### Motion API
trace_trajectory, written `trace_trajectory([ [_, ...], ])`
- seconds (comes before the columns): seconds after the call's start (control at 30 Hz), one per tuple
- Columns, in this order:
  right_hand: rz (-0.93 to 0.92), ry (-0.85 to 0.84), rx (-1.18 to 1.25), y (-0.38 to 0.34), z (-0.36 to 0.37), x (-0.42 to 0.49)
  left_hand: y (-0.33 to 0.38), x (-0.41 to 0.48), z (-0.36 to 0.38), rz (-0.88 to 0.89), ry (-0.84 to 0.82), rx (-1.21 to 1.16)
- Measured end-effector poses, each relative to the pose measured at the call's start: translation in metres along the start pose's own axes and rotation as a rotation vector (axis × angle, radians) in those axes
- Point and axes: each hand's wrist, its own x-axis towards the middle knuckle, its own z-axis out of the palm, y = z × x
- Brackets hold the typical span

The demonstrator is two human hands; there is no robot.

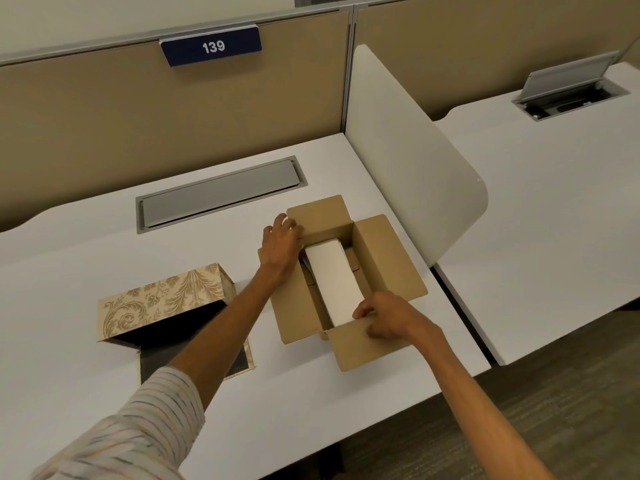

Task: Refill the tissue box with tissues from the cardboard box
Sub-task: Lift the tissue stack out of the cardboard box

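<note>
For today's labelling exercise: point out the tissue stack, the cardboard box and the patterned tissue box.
tissue stack [337, 278]: head view, its white top face.
cardboard box [388, 258]: head view, right flap.
patterned tissue box [159, 299]: head view, patterned side panel.

White desk [86, 244]: flat top, grey recessed cable hatch [221, 194] near rear edge, lid closed. Cardboard box [381, 258] rests on right portion, flaps open. Patterned tissue box [162, 296] rests on left portion, lid open onto desk surface. Boxes near each other, not touching. White side divider [408, 150] along right edge.
</note>
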Motion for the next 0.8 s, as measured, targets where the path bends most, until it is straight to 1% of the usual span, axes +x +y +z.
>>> trace_trajectory([
  [0.13, -0.044, 0.103, 0.002, 0.005, 0.013, 0.005, -0.001, 0.002, 0.001, -0.066, -0.083, -0.122],
  [0.23, -0.046, 0.173, 0.007, 0.008, 0.017, 0.005, 0.0, 0.005, 0.001, -0.121, -0.082, -0.181],
  [0.5, -0.086, 0.323, 0.003, 0.01, 0.026, 0.006, 0.006, 0.009, 0.007, -0.138, -0.163, -0.19],
  [0.6, -0.086, 0.317, 0.009, 0.01, 0.025, 0.006, 0.005, 0.01, 0.005, -0.12, -0.185, -0.167],
  [0.67, -0.079, 0.278, 0.005, 0.01, 0.023, 0.005, 0.003, 0.009, 0.003, -0.092, -0.192, -0.114],
  [0.8, -0.071, 0.177, -0.03, 0.012, 0.015, 0.003, 0.001, 0.005, 0.0, 0.02, -0.133, 0.033],
])
